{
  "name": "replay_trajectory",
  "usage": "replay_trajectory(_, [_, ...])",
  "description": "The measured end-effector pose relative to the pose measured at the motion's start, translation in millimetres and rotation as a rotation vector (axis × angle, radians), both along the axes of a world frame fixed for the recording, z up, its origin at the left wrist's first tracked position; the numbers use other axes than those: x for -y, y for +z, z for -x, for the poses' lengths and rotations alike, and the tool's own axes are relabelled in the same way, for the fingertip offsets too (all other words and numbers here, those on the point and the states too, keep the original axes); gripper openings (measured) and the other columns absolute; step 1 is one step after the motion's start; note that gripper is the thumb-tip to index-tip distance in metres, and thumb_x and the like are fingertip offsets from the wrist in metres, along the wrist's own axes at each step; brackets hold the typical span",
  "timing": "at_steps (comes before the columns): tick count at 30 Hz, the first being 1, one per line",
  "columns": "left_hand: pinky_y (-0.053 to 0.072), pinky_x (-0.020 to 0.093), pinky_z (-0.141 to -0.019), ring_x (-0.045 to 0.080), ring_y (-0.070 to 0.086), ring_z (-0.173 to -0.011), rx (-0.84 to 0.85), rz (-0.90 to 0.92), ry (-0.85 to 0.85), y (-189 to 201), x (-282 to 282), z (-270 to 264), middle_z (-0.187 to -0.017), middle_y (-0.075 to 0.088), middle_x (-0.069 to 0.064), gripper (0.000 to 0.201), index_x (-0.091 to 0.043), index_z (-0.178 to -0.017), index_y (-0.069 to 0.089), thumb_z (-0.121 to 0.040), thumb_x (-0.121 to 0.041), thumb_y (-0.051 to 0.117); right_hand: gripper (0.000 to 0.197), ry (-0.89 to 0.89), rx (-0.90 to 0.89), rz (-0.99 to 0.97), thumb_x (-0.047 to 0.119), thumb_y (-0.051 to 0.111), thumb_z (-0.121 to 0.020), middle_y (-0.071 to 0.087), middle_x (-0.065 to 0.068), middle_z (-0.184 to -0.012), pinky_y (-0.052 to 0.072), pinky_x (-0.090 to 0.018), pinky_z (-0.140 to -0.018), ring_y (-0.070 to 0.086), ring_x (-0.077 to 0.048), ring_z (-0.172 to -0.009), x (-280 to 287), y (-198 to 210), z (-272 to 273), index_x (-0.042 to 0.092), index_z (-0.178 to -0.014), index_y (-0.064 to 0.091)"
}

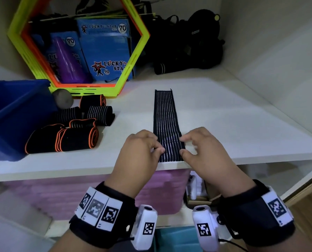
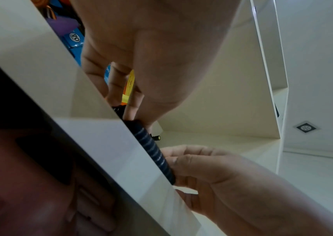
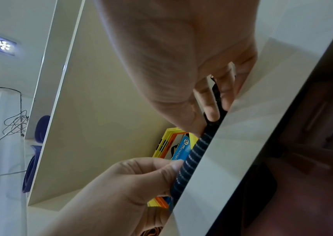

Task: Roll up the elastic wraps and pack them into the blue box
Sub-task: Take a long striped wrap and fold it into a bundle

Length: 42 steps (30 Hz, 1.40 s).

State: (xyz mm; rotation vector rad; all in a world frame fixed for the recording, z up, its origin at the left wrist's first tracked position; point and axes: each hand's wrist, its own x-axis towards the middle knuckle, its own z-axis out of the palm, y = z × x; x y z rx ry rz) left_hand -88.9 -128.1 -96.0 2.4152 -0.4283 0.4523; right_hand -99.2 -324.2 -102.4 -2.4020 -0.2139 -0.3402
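A black elastic wrap with white stripes [image 1: 164, 113] lies flat on the white shelf [image 1: 233, 124], running from its middle to the front edge. My left hand [image 1: 159, 149] pinches the wrap's near end at its left side, and my right hand [image 1: 185, 145] pinches it at the right side. In the left wrist view the near end of the wrap [image 2: 153, 151] looks turned up into a thin roll between the left hand [image 2: 133, 108] and the right hand [image 2: 173, 161]. The blue box [image 1: 15, 110] stands at the far left of the shelf.
Several rolled wraps [image 1: 64, 139], some orange-trimmed, lie beside the blue box. Behind them are a grey ball [image 1: 63, 100], yellow-and-orange hexagon frames [image 1: 78, 88], blue packets [image 1: 106, 51] and a purple cup [image 1: 68, 60]. Black bags [image 1: 188, 42] fill the back. A pink bin [image 1: 160, 188] sits below the shelf.
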Motion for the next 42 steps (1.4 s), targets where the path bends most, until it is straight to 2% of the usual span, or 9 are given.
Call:
replay_trajectory(4, [0.05, 0.034, -0.083, 0.008, 0.061, -0.088, 0.062, -0.123, -0.05, -6.2, -2.7, 3.2, -0.096, 0.072, -0.011, 0.018, -0.024, -0.082, 0.074, -0.091, -0.037, 0.067, 0.02, 0.058, 0.02, 0.112, 0.027, 0.063, -0.092, 0.061, 0.014, -0.123, 0.045, -0.032, -0.096, 0.055, -0.018, -0.111, -0.5, -1.5, -0.4, 0.029, -0.109, 0.074])
replay_trajectory(8, [0.047, 0.024, -0.08, 0.009, 0.059, -0.096, -0.058, -0.153, -0.027, -4.6, -11.8, 4.6, -0.112, 0.069, -0.019, 0.062, -0.031, -0.111, 0.071, -0.069, -0.075, 0.066, 0.045, 0.099, -0.071, 0.196, 0.054, 0.07, -0.081, 0.062, 0.021, -0.125, 0.045, -0.036, -0.095, 0.051, -0.013, -0.109, 4.4, 7.1, 3.2, 0.036, -0.121, 0.065])
replay_trajectory(12, [0.036, 0.009, -0.074, -0.004, 0.053, -0.084, -0.134, -0.106, -0.016, 0.3, -14.1, 6.1, -0.1, 0.066, -0.019, 0.064, -0.037, -0.121, 0.065, -0.063, -0.052, 0.088, 0.051, 0.103, -0.108, 0.209, 0.044, 0.078, -0.076, 0.062, 0.021, -0.12, 0.045, -0.035, -0.092, 0.048, -0.008, -0.104, 6.6, 12.5, 3.2, 0.041, -0.123, 0.06])
replay_trajectory(16, [0.038, 0.005, -0.076, -0.021, 0.051, -0.079, -0.197, 0.008, -0.044, 0.7, -16.0, 5.9, -0.116, 0.068, -0.025, 0.069, -0.035, -0.126, 0.06, -0.064, -0.041, 0.091, 0.038, 0.115, -0.083, 0.124, 0.042, 0.072, -0.085, 0.063, 0.022, -0.106, 0.041, -0.022, -0.08, 0.049, 0.01, -0.083, 8.1, 9.7, 3.0, 0.039, -0.122, 0.062])
replay_trajectory(20, [0.045, 0.007, -0.076, -0.016, 0.059, -0.084, -0.233, 0.101, -0.037, -0.5, -17.1, 4.5, -0.095, 0.071, -0.024, 0.05, -0.036, -0.121, 0.059, -0.078, -0.032, 0.084, 0.021, 0.06, -0.046, -0.002, 0.039, 0.065, -0.092, 0.063, 0.022, -0.082, 0.038, -0.012, -0.067, 0.054, 0.015, -0.072, 6.9, 10.4, 2.6, 0.033, -0.112, 0.067])
replay_trajectory(24, [0.04, 0.006, -0.061, -0.007, 0.062, -0.072, -0.261, 0.239, 0.042, -0.8, -13.0, -2.2, -0.081, 0.074, -0.013, 0.025, -0.032, -0.112, 0.059, -0.09, -0.033, 0.071, 0.006, -0.021, -0.041, -0.058, 0.027, 0.064, -0.094, 0.063, 0.023, -0.081, 0.036, -0.003, -0.065, 0.055, 0.018, -0.074, 5.3, 7.6, -0.5, 0.028, -0.099, 0.066])
replay_trajectory(28, [0.037, 0.016, -0.056, -0.006, 0.059, -0.064, -0.258, 0.283, 0.103, 2.0, -5.8, -5.9, -0.072, 0.073, -0.009, 0.021, -0.032, -0.104, 0.055, -0.09, -0.038, 0.069, 0.012, -0.101, -0.053, -0.083, 0.025, 0.066, -0.092, 0.067, 0.017, -0.078, 0.037, -0.005, -0.065, 0.058, 0.009, -0.076, 2.1, 4.6, -6.5, 0.029, -0.103, 0.062])
replay_trajectory(35, [0.04, 0.021, -0.056, 0.0, 0.061, -0.062, -0.264, 0.248, 0.144, 6.9, -1.1, -10.3, -0.068, 0.072, -0.006, 0.016, -0.035, -0.097, 0.059, -0.088, -0.041, 0.071, 0.039, -0.03, -0.066, -0.019, 0.016, 0.058, -0.094, 0.064, 0.006, -0.07, 0.051, -0.033, -0.075, 0.061, -0.009, -0.073, -2.3, 8.3, -5.2, 0.034, -0.128, 0.054])
replay_trajectory(42, [0.036, 0.009, -0.061, 0.0, 0.063, -0.073, -0.197, 0.12, 0.17, 5.3, 0.3, -14.0, -0.075, 0.073, -0.01, 0.025, -0.026, -0.105, 0.073, -0.088, -0.044, 0.07, 0.04, -0.001, -0.127, 0.1, 0.02, 0.05, -0.098, 0.069, 0.003, -0.103, 0.05, -0.03, -0.087, 0.063, -0.015, -0.093, -3.4, 10.8, -6.8, 0.03, -0.136, 0.056])
